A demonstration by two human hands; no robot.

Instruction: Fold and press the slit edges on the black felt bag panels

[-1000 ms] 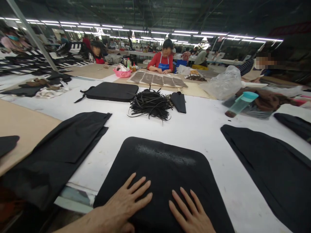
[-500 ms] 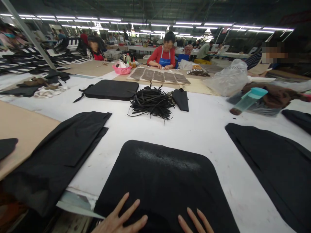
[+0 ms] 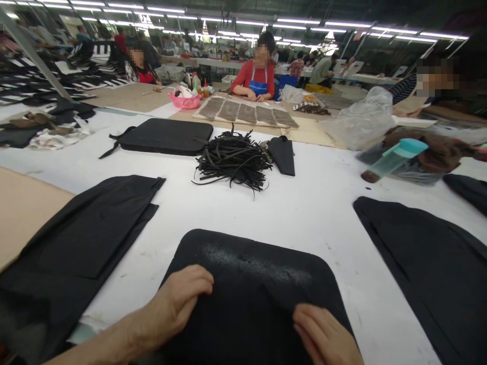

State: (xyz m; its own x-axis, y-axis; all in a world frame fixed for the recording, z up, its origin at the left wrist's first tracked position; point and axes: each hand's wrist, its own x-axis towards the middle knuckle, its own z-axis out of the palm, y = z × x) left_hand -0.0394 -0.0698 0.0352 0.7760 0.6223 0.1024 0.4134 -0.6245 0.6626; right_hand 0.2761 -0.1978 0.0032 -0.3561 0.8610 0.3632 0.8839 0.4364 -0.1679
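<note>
Beneath and beyond your fingers spreads the white desk (image 3: 315, 203), and directly under them lies the black panel (image 3: 243, 304), which looks light, padded and fairly soft, so its rounded side edges, outward of your fingers, should give the surest hold. A pale streak (image 3: 254, 263) crosses it just past your fingertips. Your left hand (image 3: 186, 296) and right hand (image 3: 323, 329) are well apart over it, each with fingers curled together, though whether they pinch it I cannot tell.
</note>
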